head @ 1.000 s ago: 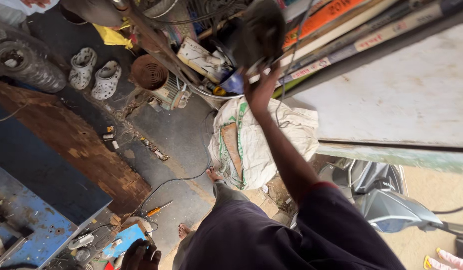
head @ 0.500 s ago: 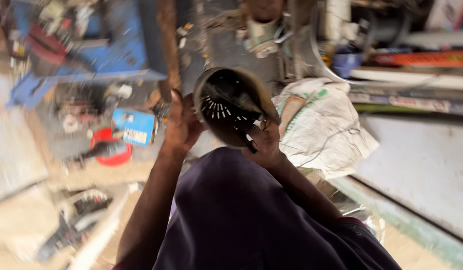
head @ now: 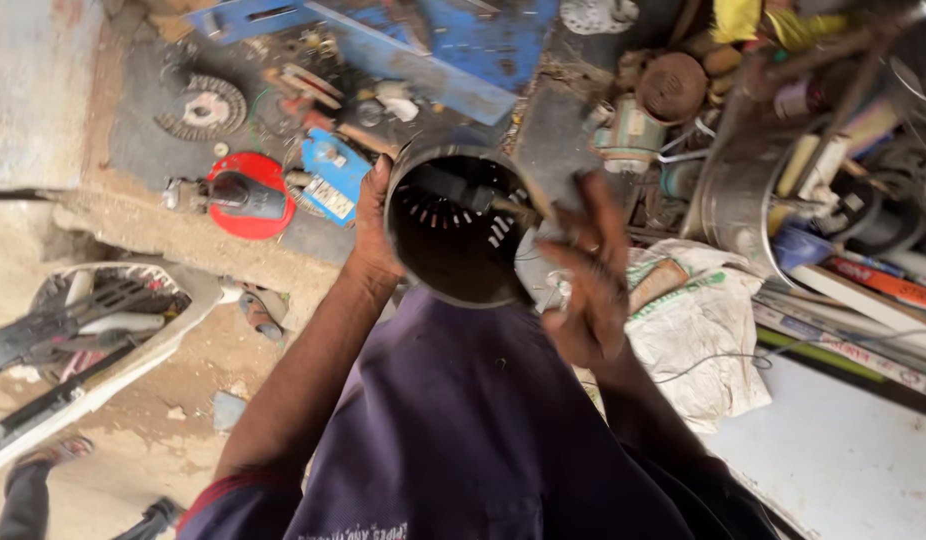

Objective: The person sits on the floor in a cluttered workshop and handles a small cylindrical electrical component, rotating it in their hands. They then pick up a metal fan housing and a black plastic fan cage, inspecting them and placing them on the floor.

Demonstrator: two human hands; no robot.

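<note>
— What is changing since a moment ago?
— The left hand (head: 375, 232) is still gripping the dark slotted metal cylinder (head: 459, 222) by its rim, held over the cluttered floor; the right hand (head: 588, 275) is now coming off it, fingers spread.
— Anything inside?
— A dark shaft is showing.

Two hands, left hand (head: 375, 225) and right hand (head: 588, 280), one dark metal cylinder (head: 461, 225), one red disc (head: 248, 195), one white sack (head: 698, 335).
</note>
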